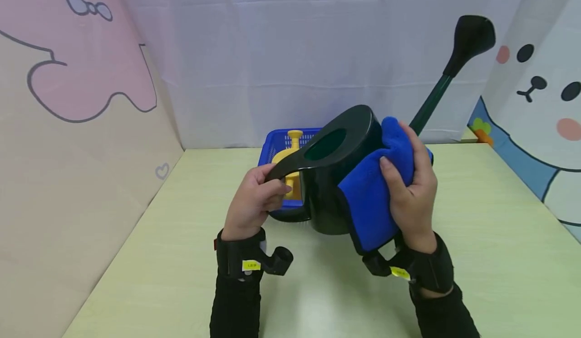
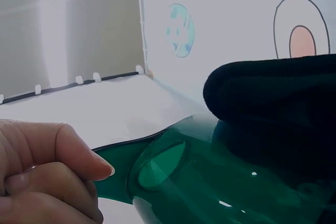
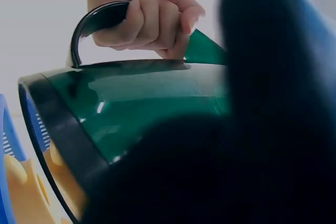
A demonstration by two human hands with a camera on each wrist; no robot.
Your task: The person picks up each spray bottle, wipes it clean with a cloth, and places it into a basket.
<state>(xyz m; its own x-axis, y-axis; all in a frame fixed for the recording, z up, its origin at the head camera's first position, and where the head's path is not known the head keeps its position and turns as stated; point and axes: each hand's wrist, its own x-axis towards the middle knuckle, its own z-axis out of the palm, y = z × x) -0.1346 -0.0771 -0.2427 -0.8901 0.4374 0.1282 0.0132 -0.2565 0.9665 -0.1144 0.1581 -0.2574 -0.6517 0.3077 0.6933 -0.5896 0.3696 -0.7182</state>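
A dark green watering can (image 1: 323,196) with a long spout and a black sprinkler head (image 1: 474,35) is held up over the table, tilted. My left hand (image 1: 254,202) grips its curved handle; in the right wrist view the fingers of that left hand (image 3: 152,22) curl round the handle. With my right hand (image 1: 415,191) I hold a blue cloth (image 1: 367,196) against the can's side, thumb on the front of the cloth. Part of the cloth hangs down over the body. In the left wrist view the can's opening (image 2: 163,166) shows beside the left fingers.
Behind the can, a blue plastic basket (image 1: 268,149) with yellow plastic items (image 1: 295,138) in it stands near the back of the pale table (image 1: 181,277). A white curtain (image 1: 254,65) closes off the back, and cartoon-printed panels flank both sides.
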